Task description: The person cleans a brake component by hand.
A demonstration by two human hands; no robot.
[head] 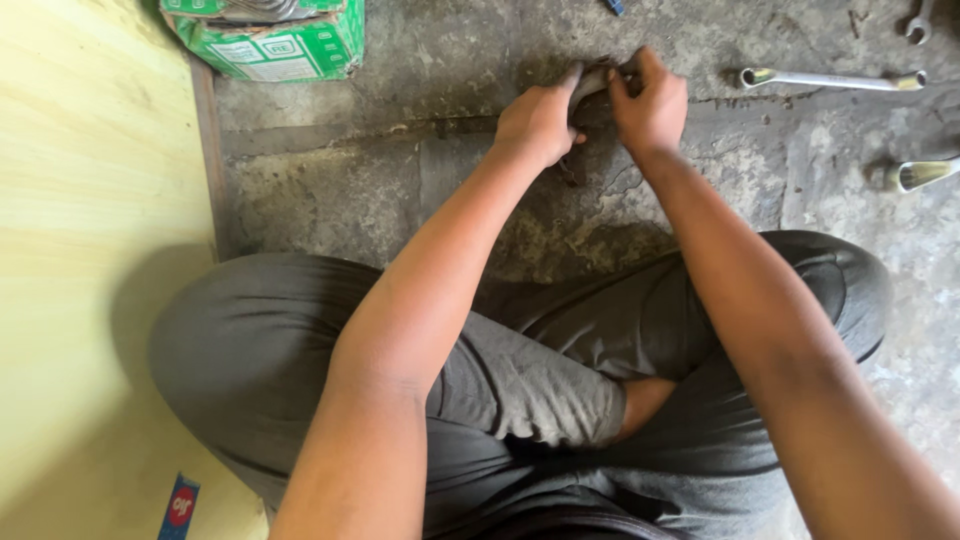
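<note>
Basically, we grip a small grey metal part (592, 80) with both hands, low over the stained concrete floor (400, 190).

Up top centre, the part sits pinched between our hands; most of it is hidden, so we can't tell what kind it is. Our left hand (540, 120) curls round its left end, fingers closed. Our right hand (650, 105) pinches the other end, thumb and fingers pressed on it; the two hands nearly touch. We sit cross-legged in grey trousers (560, 380) below. Right of the hands a long silver wrench (830, 79) lies on the floor, another wrench end (920, 22) at the top corner, a third tool (925, 173) near the right edge. Top left is a green and white carton (290, 45), beside a yellow wooden board (90, 250).
</note>
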